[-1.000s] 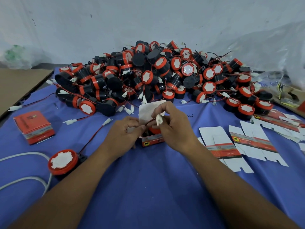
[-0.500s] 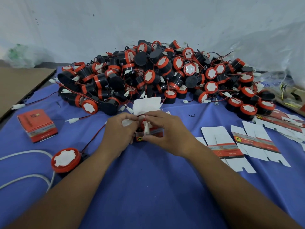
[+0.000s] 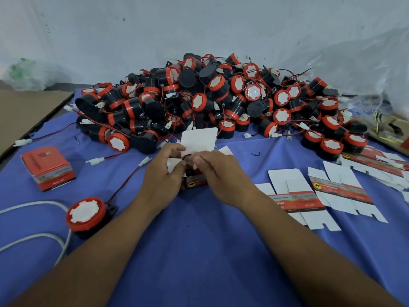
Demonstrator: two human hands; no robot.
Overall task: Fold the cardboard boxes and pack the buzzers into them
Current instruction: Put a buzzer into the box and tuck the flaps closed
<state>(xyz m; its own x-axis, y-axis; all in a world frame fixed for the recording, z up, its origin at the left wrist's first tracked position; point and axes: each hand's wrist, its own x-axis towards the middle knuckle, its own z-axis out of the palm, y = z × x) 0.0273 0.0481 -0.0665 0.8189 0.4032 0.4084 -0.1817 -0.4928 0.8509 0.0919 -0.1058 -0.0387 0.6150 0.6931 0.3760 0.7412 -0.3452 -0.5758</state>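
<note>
We saw the left hand (image 3: 163,176) and the right hand (image 3: 223,173) meet at the middle of the frame over a small red-and-black cardboard box (image 3: 195,184). The box stood on the blue cloth worktop (image 3: 199,251) between them, its white top flap (image 3: 199,140) raised open on the far side. The left grip was curled against the box's left side, holding it. The right grip was narrow, thumb and forefinger pinching a thin black wire (image 3: 186,156) looped just above the box mouth, with a small white plug (image 3: 195,167) under the thumb. Something dark sat inside the box, but we could not make it out clearly. Behind the hands, across the upper middle of the frame, lay a big heap of black-and-orange round buzzers (image 3: 210,100) tangled with red and black leads. One loose black-and-orange buzzer (image 3: 85,214) lay at lower left, its lead running up toward the left hand, and a white cable (image 3: 33,204) curved just beside it. A closed red cardboard box (image 3: 47,168) stood at the left, well apart from the hands. To the right lay flat unfolded white-and-red cartons (image 3: 296,196) side by side. A brown cardboard sheet (image 3: 22,111) showed at the upper left edge, and clear plastic bags (image 3: 376,63) at the upper right.
</note>
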